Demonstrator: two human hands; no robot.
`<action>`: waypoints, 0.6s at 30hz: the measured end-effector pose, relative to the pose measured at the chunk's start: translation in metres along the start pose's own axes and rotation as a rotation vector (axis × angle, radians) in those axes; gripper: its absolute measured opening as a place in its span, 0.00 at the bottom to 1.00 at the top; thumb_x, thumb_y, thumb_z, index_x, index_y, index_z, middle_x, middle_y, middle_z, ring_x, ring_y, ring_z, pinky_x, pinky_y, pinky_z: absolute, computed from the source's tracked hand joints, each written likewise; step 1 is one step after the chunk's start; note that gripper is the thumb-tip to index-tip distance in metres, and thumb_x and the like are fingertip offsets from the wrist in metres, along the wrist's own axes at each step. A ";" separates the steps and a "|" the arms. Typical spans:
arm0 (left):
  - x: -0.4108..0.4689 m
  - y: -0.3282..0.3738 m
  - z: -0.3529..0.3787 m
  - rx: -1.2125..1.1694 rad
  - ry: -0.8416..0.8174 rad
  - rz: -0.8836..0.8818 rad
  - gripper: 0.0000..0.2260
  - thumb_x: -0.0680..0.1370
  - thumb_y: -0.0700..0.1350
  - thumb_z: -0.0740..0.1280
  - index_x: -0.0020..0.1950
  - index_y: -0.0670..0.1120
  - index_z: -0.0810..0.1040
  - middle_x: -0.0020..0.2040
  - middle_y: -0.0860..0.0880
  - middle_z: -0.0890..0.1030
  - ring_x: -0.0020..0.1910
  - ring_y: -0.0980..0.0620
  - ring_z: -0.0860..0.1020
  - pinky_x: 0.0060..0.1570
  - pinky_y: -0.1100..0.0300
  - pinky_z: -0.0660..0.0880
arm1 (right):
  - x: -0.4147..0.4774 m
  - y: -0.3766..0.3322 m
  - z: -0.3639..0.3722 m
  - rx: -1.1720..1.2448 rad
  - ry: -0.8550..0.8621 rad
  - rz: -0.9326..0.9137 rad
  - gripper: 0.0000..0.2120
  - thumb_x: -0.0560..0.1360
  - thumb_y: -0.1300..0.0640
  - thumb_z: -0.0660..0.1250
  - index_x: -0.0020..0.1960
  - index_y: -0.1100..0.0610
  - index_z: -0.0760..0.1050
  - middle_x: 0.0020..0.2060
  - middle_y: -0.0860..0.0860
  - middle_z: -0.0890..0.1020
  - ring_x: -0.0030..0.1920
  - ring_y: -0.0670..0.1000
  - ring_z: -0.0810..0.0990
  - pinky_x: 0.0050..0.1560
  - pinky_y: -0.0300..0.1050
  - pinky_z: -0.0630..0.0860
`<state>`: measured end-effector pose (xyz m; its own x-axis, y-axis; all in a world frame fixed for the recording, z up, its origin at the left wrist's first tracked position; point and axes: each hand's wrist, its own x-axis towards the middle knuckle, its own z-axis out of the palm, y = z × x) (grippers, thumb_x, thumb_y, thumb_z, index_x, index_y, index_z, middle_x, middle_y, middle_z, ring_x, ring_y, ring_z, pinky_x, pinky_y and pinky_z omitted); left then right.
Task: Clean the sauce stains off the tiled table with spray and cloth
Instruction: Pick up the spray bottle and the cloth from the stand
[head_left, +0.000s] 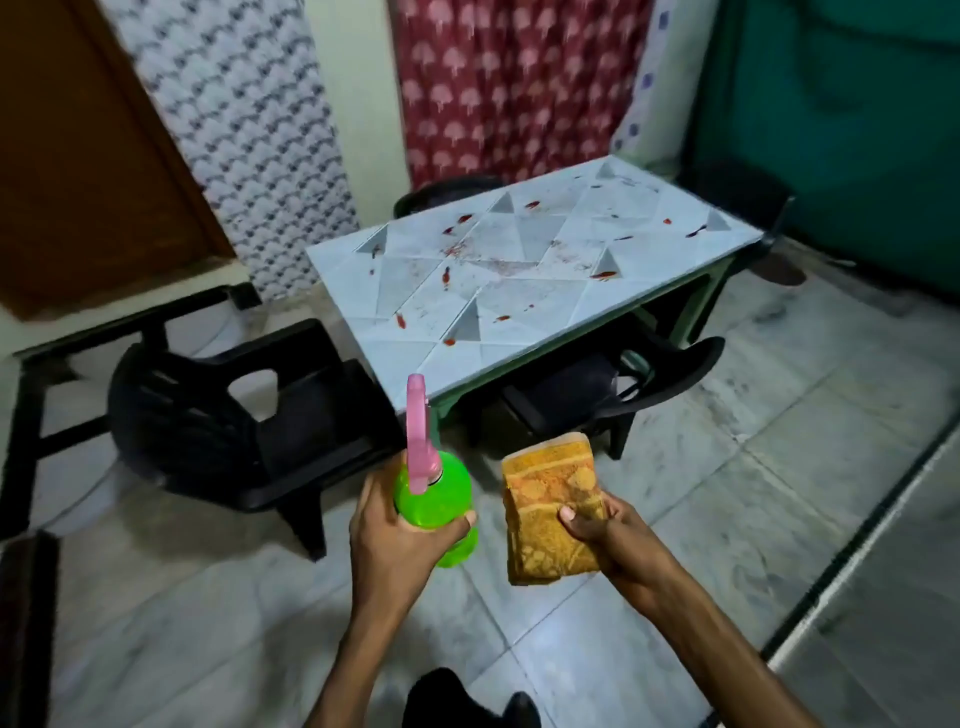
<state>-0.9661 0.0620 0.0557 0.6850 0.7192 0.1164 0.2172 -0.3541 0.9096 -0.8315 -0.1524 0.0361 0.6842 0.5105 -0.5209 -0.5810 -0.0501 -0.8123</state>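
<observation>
The tiled table (649, 208) stands ahead of me, pale blue-grey with triangle patterns. Red sauce stains (604, 275) are dotted and smeared across its top. My left hand (400, 540) grips a green spray bottle (434, 493) with a pink trigger head, held upright in front of the table's near corner. My right hand (602, 530) holds a folded orange patterned cloth (550, 514) beside the bottle. Both hands are short of the table, over the floor.
A black plastic chair (234, 410) stands left of the table and another (623, 384) is tucked under its near side. A third chair back (447, 195) shows behind the table. Curtains (519, 88) hang along the far wall. Marble floor tiles (727, 519) surround me.
</observation>
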 end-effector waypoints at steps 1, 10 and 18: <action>0.015 0.015 0.026 0.002 -0.027 0.004 0.31 0.55 0.52 0.83 0.53 0.63 0.75 0.48 0.59 0.80 0.48 0.65 0.78 0.44 0.68 0.72 | 0.011 -0.015 -0.024 0.023 0.030 -0.020 0.17 0.76 0.65 0.70 0.65 0.60 0.78 0.57 0.58 0.85 0.57 0.60 0.85 0.52 0.52 0.84; 0.142 0.097 0.223 0.007 -0.163 0.058 0.35 0.52 0.62 0.77 0.57 0.56 0.77 0.50 0.54 0.80 0.50 0.52 0.80 0.49 0.56 0.76 | 0.115 -0.146 -0.185 0.140 0.208 -0.127 0.17 0.76 0.68 0.70 0.64 0.61 0.78 0.57 0.59 0.85 0.58 0.62 0.84 0.56 0.57 0.82; 0.245 0.157 0.398 0.031 -0.166 0.074 0.38 0.52 0.65 0.75 0.60 0.56 0.75 0.53 0.53 0.80 0.53 0.49 0.79 0.54 0.49 0.77 | 0.215 -0.252 -0.313 0.117 0.239 -0.143 0.16 0.75 0.69 0.70 0.62 0.63 0.79 0.56 0.60 0.86 0.53 0.59 0.85 0.49 0.51 0.84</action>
<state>-0.4880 -0.0554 0.0684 0.8045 0.5832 0.1125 0.1817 -0.4220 0.8882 -0.3999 -0.2983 0.0467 0.8391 0.2877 -0.4616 -0.5086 0.1143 -0.8534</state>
